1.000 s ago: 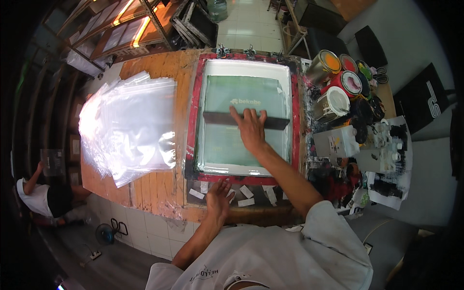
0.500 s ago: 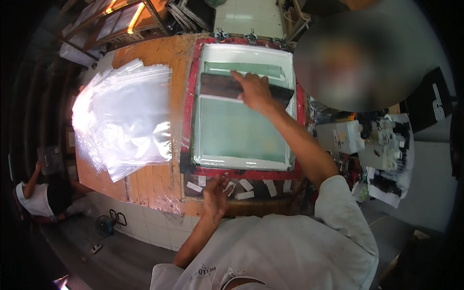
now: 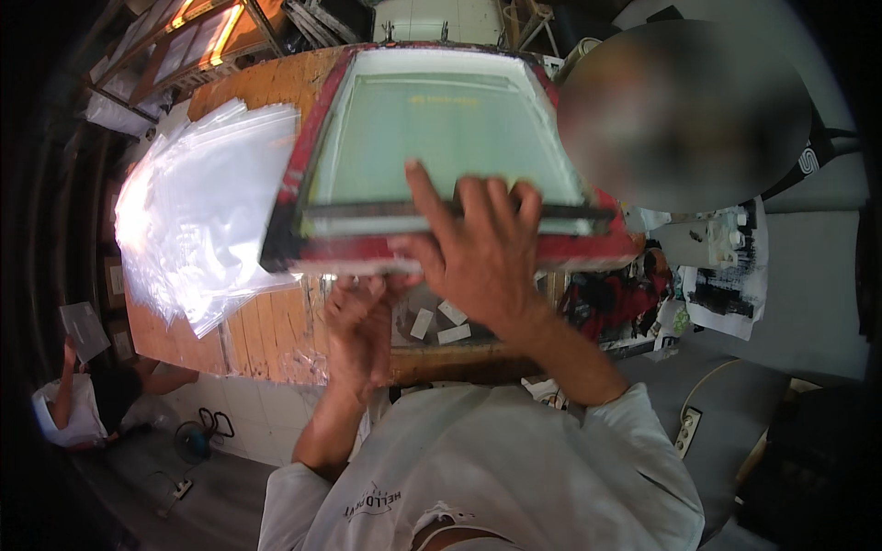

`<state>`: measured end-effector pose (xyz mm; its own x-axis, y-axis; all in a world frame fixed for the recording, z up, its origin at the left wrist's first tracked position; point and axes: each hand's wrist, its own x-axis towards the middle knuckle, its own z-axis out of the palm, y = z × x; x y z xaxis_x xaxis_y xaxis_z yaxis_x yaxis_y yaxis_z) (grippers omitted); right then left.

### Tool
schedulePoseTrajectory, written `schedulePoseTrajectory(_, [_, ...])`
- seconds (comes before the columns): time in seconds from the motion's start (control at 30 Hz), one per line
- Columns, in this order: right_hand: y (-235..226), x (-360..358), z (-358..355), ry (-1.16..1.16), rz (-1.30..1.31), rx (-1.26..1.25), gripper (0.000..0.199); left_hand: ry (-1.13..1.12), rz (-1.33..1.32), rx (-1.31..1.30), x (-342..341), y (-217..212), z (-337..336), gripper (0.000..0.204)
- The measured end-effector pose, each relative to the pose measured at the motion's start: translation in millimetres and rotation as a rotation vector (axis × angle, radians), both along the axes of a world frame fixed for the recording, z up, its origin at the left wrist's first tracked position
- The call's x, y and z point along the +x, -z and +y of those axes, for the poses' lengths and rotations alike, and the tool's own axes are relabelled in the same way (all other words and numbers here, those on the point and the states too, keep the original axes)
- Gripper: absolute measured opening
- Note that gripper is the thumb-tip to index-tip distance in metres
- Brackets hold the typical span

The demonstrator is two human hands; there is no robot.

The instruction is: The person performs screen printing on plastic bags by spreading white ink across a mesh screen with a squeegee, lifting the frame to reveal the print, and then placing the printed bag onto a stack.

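The screen (image 3: 441,147), a red frame with pale green mesh, is tilted up at its near edge above the wooden table (image 3: 266,331). The right hand (image 3: 478,248) grips the near rail, fingers spread wide over the squeegee (image 3: 367,209) lying along it. The left hand (image 3: 358,321) is curled under the frame's near edge; whether it grips anything cannot be told. Lifting well likely means raising evenly, keeping the squeegee pinned. Clear bags (image 3: 202,202) lie just left

A print workshop: red-framed printing screen (image 3: 441,147) on a paint-stained wooden bench (image 3: 266,331).
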<state>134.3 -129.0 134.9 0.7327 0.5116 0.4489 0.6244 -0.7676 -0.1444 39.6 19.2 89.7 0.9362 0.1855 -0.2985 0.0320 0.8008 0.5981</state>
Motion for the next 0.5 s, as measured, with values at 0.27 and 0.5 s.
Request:
schedulePoseTrajectory(0.27, [-115.6,125.8,16.1,0.011,-0.079,-0.013,0.047,0.006,-0.255,0.767,182.2,19.8,47.9,0.032])
schedulePoseTrajectory(0.5, [-132.2,181.6,31.8,-0.015,0.088,0.083,0.044,-0.159,0.309,1.822,315.8,209.9,99.1,0.037])
